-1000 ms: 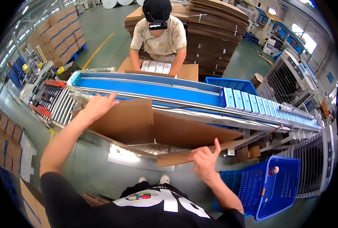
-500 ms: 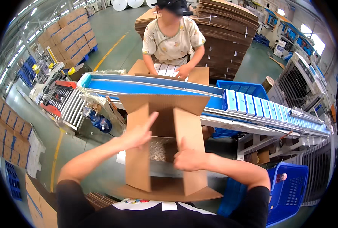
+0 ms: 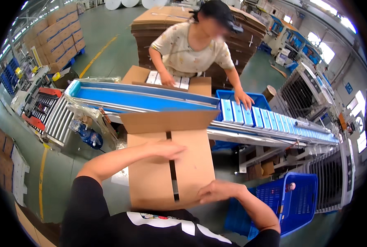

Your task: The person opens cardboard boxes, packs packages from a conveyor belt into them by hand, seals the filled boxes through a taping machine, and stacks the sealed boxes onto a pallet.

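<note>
In front of me is a cardboard box (image 3: 150, 177) with its left and right flaps folded inward, a narrow dark gap between them. Its far flap (image 3: 167, 122) stands raised, close to the conveyor. My left hand (image 3: 169, 149) lies across the two folded flaps with its fingers stretched to the right, slightly blurred. At the near right corner, my right hand (image 3: 216, 191) has its fingers bent around the cardboard edge. The near flap is low against my shirt, seen almost edge-on. What the box holds is hidden under the flaps.
Beyond the box runs a blue conveyor belt (image 3: 121, 96) with a row of blue-and-white cartons (image 3: 249, 116) on its right. A co-worker (image 3: 191, 49) reaches for them beside an open box of white packs (image 3: 182, 82). Blue crates (image 3: 301, 206) stand at right; a roller table (image 3: 59, 115) is left.
The left and right flaps have swung from upright to folded in. My left hand moved onto them, my right hand down to the near corner. The co-worker's one hand moved to the cartons.
</note>
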Motion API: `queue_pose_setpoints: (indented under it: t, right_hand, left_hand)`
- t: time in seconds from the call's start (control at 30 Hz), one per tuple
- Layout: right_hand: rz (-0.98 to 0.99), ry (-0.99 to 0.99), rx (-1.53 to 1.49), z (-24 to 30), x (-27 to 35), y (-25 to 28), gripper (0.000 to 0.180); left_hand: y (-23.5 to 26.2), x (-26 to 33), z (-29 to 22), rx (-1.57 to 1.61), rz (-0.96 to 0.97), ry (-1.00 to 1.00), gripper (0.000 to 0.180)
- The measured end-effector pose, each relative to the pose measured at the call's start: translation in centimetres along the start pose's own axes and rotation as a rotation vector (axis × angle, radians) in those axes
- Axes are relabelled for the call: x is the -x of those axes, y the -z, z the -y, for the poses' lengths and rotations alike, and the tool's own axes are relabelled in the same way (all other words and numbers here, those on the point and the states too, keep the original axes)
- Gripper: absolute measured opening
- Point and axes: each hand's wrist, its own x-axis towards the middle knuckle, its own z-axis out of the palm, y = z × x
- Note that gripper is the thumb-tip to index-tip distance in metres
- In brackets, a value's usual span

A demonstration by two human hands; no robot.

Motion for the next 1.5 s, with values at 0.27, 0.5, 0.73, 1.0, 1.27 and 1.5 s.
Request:
queue_pose_setpoints:
  t: [0.27,0.5,0.73,1.0,1.27,1.5]
  right_hand:
    - [-1.66,-0.351,0.171,-6.5,-7.7,-6.0,0.053]
    - [-0.934,-0.429,-0.185,2.9,-11.5,-2.5,0.046]
    - [-1.17,-0.692,-0.622,-16.9,-28.9,-8.2,0.073]
    - [-0.82,0.043,-1.123,2.2,-15.1,-6.8,0.055]
    - [-0.61,-0.153,-0.003,16.5,-13.4,-9.0,0.042]
    - [-0.138,-0.261,-0.131,18.1,-17.3,-13.5,0.04]
  left_hand:
    - [14.0,3.7,-2.1,-0.118,-0.081,0.721,0.054]
    - [-2.4,21.7,1.8,-0.238,-0.588,0.675,0.048]
    - [-6.5,45.4,9.9,0.573,-0.729,1.172,0.054]
    - [-3.0,41.8,2.2,1.726,-0.983,0.946,0.068]
    - [-20.5,27.9,7.6,1.564,-0.863,1.119,0.049]
    - [-0.2,26.7,2.1,1.041,-0.544,0.729,0.079]
